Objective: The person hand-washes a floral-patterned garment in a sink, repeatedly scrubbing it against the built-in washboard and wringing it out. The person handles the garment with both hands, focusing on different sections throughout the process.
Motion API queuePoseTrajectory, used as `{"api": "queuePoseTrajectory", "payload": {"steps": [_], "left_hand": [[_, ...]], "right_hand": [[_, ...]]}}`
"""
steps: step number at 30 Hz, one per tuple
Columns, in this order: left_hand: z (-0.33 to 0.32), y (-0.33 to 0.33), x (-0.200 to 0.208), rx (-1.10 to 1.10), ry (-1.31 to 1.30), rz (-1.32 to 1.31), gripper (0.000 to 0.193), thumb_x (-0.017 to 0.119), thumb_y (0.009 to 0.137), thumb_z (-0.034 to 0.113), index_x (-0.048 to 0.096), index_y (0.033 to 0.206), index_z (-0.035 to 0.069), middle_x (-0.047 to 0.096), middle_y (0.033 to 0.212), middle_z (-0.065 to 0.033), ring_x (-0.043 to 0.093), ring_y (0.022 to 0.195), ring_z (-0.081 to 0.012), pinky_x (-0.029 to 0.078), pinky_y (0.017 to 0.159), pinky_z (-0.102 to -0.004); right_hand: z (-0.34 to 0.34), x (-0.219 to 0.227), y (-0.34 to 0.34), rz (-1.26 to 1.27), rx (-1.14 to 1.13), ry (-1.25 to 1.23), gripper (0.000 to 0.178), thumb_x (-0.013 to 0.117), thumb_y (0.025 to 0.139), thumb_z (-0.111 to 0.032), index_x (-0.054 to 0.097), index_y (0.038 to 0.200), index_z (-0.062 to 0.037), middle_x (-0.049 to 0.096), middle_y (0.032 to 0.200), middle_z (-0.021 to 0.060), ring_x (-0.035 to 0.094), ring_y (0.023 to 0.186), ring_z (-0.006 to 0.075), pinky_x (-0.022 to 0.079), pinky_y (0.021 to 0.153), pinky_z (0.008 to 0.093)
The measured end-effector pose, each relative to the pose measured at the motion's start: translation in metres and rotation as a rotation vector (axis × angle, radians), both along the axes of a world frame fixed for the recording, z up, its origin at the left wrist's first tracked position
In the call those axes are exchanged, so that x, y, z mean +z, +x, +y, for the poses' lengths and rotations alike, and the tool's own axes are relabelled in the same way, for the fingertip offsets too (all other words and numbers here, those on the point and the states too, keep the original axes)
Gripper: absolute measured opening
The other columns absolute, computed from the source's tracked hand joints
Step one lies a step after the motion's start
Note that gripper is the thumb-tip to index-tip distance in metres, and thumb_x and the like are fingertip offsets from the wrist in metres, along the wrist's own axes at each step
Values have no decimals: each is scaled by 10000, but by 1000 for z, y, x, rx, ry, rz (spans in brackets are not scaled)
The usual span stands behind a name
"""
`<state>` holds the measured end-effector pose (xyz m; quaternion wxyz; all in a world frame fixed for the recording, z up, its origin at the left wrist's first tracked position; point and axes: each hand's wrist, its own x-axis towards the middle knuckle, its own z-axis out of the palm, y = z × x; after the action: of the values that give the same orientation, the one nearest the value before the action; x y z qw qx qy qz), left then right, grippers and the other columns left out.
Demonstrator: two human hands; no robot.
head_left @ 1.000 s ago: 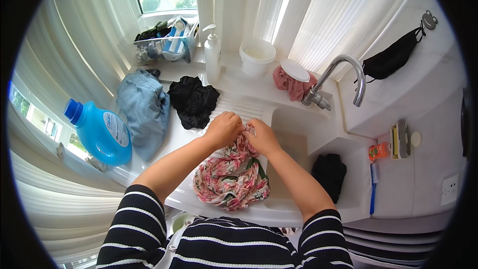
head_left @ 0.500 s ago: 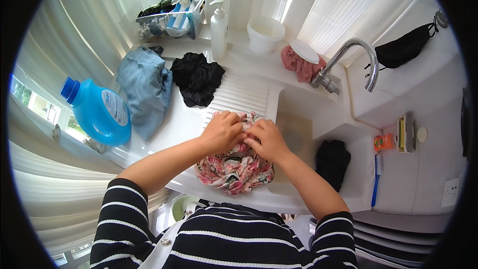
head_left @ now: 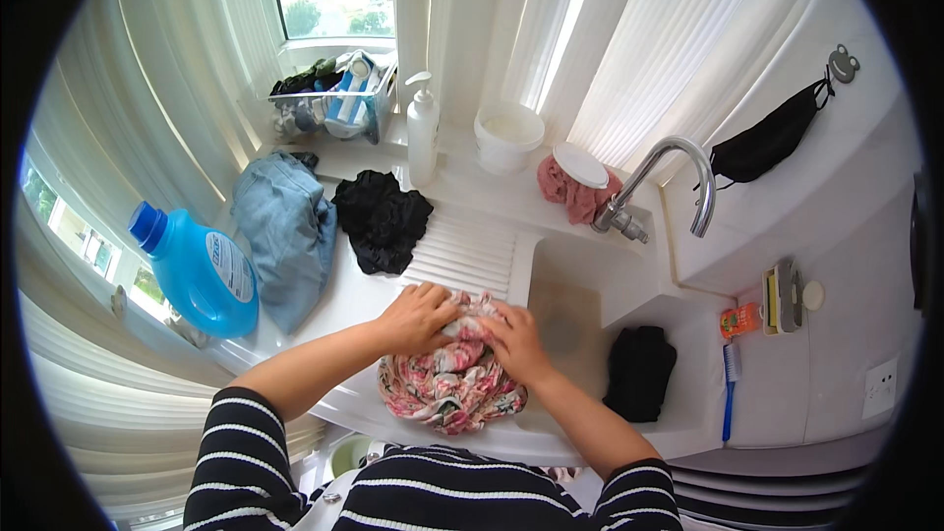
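A bunched pink-and-white floral cloth (head_left: 452, 393) lies at the near end of the ribbed washboard (head_left: 470, 248), left of the sink basin (head_left: 605, 270). My left hand (head_left: 421, 320) grips its upper left part with bent fingers. Opposite, my right hand (head_left: 517, 344) is closed on the upper right part, thumb pointing inward. A raised fold of the fabric shows between the two hands, and the rest is heaped toward me. Some fingertips are hidden in the folds.
Black cloth (head_left: 383, 221), light-blue denim (head_left: 283, 236) and a blue detergent bottle (head_left: 206, 270) stand left. Behind are a pump bottle (head_left: 423, 138) and white tub (head_left: 508, 138). The faucet (head_left: 669, 162) arches over the basin's right, with dark folded fabric (head_left: 639, 374) below.
The view has tilted upward, so the counter sits lower in the picture. My hands, close together before, are farther apart on the floral cloth, with more fabric showing between them.
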<state>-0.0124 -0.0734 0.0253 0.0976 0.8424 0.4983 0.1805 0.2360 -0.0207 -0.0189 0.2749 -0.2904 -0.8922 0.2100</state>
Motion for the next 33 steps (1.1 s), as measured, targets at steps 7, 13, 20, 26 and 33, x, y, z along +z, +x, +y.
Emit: {"api": "queuePoseTrajectory", "payload": {"steps": [7, 13, 20, 26, 33], "left_hand": [[83, 6, -21, 517, 245, 40, 250, 705, 805, 332, 707, 916, 108, 583, 1139, -112, 511, 1092, -309, 414, 856, -434], [43, -12, -31, 133, -3, -256, 403, 677, 811, 181, 635, 1201, 88, 601, 1256, -129, 511, 1237, -329, 421, 994, -536], [66, -5, -16, 336, 53, 171, 557, 662, 859, 250, 503, 1392, 217, 434, 1480, -100, 298, 1415, -381, 279, 1083, -634], [95, 13, -25, 492, 24, -261, 352, 609, 892, 235, 642, 1222, 119, 545, 1328, -189, 501, 1216, -392, 391, 1012, -496], [33, 5, -14, 130, 201, -87, 299, 702, 777, 327, 647, 951, 90, 573, 953, -99, 528, 903, -324, 390, 811, -446]], "right_hand": [[83, -2, -59, -15, -263, 82, 293, 600, 816, -68, 705, 1086, -108, 630, 1282, 101, 551, 1157, 384, 442, 1008, 457], [54, -1, -44, 2, -16, -234, 426, 497, 912, -46, 553, 1334, -70, 529, 1386, 177, 457, 1307, 399, 353, 1116, 423], [60, 2, -43, -437, -184, -62, 431, 434, 997, -264, 472, 1425, -233, 339, 1561, 16, 180, 1467, 367, 149, 1106, 706], [98, -18, -66, 116, -301, -462, 352, 532, 931, -213, 599, 1260, -107, 446, 1479, 141, 374, 1359, 385, 250, 1107, 608], [32, -7, -47, -9, -4, 154, 479, 646, 729, -214, 506, 1160, -59, 489, 1251, 168, 447, 1176, 390, 350, 1006, 485]]}}
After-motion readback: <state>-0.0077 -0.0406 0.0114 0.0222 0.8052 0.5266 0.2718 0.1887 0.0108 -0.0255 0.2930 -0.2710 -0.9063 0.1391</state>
